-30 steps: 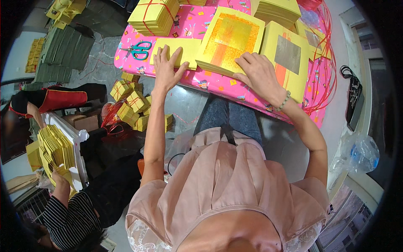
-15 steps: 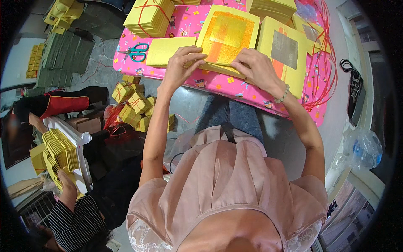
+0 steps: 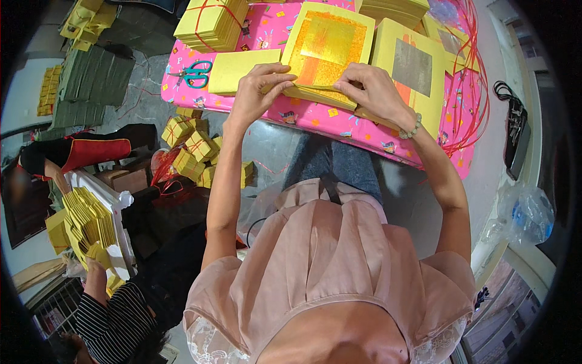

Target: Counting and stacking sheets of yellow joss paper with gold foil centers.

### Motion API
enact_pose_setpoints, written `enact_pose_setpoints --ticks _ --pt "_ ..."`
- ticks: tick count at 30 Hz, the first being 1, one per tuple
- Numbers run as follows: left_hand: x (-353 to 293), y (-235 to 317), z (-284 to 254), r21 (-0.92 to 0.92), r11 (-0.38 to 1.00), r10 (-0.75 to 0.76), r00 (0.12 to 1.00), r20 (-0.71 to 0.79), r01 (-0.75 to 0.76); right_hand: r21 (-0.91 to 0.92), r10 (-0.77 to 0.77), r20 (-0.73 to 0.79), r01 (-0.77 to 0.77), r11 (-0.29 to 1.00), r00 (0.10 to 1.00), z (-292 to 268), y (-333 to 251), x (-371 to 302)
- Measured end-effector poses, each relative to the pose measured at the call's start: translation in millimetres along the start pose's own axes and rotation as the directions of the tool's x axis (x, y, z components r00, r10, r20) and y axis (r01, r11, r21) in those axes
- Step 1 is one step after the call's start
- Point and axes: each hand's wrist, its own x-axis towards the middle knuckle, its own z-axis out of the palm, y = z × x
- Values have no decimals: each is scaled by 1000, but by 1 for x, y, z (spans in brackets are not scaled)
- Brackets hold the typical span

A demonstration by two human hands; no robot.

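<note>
A stack of yellow paper lies near the table's front edge. Its top sheet carries an orange print and a shiny gold square. My left hand is at the sheet's near left corner, thumb and fingers closed on the edge. With bent fingers, my right hand pinches the near edge at the right; its fingertips partly hide the corner. Left of the stack, beside my left hand, lies a plain yellow paper pile. On the right stands another stack with a silver-grey square on top.
Teal-handled scissors lie on the pink patterned tablecloth. Red cords hang over its right end. Tied yellow bundles sit on the floor at left. Further left, a co-worker's hand is on yellow papers.
The near edge of the top sheet appears slightly lifted between my hands, showing more of the stack below. My view has shifted a little. The co-worker's hand moved on the papers.
</note>
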Motion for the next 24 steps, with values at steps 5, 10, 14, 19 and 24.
enact_pose_setpoints --ticks 5,10,14,19,24 --pt "0 -2 0 -4 1000 0 1000 -2 0 1 10 13 -10 1000 1000 0 2 1" --pt "1 0 0 -1 1000 -12 1000 -2 12 6 66 63 -66 998 996 -4 0 2" --pt "2 1 0 15 1000 1 1000 -2 0 28 68 47 -69 997 997 -3 1 1" --pt "3 -1 -1 68 997 29 1000 2 -29 48 61 43 -63 997 997 -2 3 1" --pt "2 -1 -1 18 999 -34 999 8 34 60 40 43 -42 997 998 -2 4 1"
